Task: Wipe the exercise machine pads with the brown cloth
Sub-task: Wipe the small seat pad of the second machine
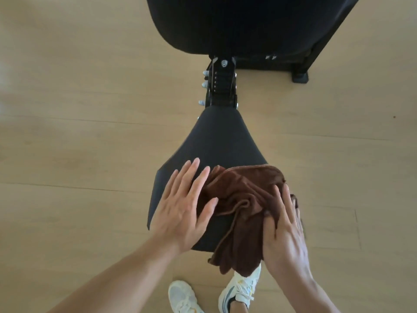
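The left hand [180,213] reaches in from the lower left, palm down and flat on the black seat pad [216,143], its fingers straight and spread, the fingertips just touching the left edge of the brown cloth [239,206]. The right hand [284,231] comes in from the lower right and presses on the cloth's right side, fingers extended and slightly apart. The cloth lies bunched on the pad's near right part, one end hanging over the front edge above a white shoe [241,290].
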A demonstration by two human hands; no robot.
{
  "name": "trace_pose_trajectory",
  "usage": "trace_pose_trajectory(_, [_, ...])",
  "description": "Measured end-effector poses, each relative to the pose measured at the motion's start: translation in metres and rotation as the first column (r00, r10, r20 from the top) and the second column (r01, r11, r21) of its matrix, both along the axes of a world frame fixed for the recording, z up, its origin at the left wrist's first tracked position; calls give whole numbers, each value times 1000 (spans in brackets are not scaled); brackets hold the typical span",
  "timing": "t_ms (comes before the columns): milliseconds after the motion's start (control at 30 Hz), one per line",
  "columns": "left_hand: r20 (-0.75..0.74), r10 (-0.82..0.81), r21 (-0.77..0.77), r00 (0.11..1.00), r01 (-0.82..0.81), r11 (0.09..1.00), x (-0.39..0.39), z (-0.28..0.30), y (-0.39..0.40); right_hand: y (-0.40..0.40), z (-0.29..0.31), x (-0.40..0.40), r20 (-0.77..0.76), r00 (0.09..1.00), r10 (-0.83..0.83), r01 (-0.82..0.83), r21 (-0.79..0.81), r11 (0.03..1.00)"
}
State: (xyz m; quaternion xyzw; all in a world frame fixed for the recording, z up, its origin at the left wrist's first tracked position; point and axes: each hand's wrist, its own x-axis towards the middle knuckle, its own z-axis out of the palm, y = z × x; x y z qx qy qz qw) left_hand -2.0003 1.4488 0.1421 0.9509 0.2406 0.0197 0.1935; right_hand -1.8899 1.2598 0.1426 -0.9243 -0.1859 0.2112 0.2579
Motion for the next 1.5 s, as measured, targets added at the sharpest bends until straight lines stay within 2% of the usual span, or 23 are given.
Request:
trace_pose_trajectory(100, [27,-15,42,1000,14,999,-1,-3,-4,22,0,23,-84,996,-40,42,27,999])
trace_pose_trajectory(300, [40,-28,97,999,24,995,-1,-8,-5,81,-2,68,2,1000,2,-1,-147,989])
trace_pose_trajectory(400, [84,-39,109,996,30,994,-2,-11,-5,119,-7,92,-17,1000,-1,-2,-200,980])
trace_pose_trajectory(467, [109,-37,123,993,24,992,-3,-13,-6,144,-11,106,-18,1000,-2,-1,-183,983])
trace_pose_trajectory(567, [142,-19,126,990,1,992,-3,-15,-7,187,-21,121,11,1000,5,-4,-65,998])
trace_pose_trajectory(667, [174,5,125,985,-27,992,-5,-17,-7,222,-24,123,98,988,121,-123,12,992])
trace_pose_trajectory(767, [209,27,130,977,-55,990,-7,-20,-6,234,-24,120,145,962,233,-236,4,972])
trace_pose_trajectory(867, [265,52,130,963,-89,988,-8,-20,-7,236,-25,116,161,924,346,-344,-42,938])
trace_pose_trajectory(967, [343,94,117,935,-142,983,-9,-18,-7,244,-25,104,153,848,508,-489,-147,860])
trace_pose_trajectory(1033, [407,182,85,895,-236,968,-9,-17,-6,248,-23,89,128,809,574,-551,-178,816])
trace_pose_trajectory(1100, [471,395,-52,789,-422,905,-8,-14,-3,246,-19,73,105,792,601,-580,-174,795])
trace_pose_trajectory(1133, [488,550,-195,678,-529,826,-7,-11,-1,242,-17,64,95,780,618,-600,-164,783])
trace_pose_trajectory(1167, [460,714,-372,528,-616,694,-7,-4,3,238,-15,53,85,760,645,-628,-158,762])
trace_pose_trajectory(1200, [377,849,-524,371,-670,525,-8,2,7,232,-12,42,72,733,676,-662,-151,734])
trace_pose_trajectory(1233, [276,929,-612,246,-701,367,-12,7,10,226,-9,30,56,705,707,-697,-129,706])
trace_pose_trajectory(1267, [196,965,-648,174,-716,261,-19,9,13,219,-6,18,38,678,734,-729,-97,678])
trace_pose_trajectory(1300, [155,976,-650,155,-728,218,-29,11,15,210,-3,6,23,648,762,-760,-60,648])
trace_pose_trajectory(1333, [143,975,-631,168,-744,221,-41,12,15,201,0,-8,19,607,795,-794,-26,607])
trace_pose_trajectory(1433, [159,946,-547,281,-773,322,-77,18,14,171,6,-50,63,443,894,-896,-10,444])
trace_pose_trajectory(1500, [144,916,-489,375,-777,396,-91,20,12,151,6,-64,85,407,909,-911,-30,411])
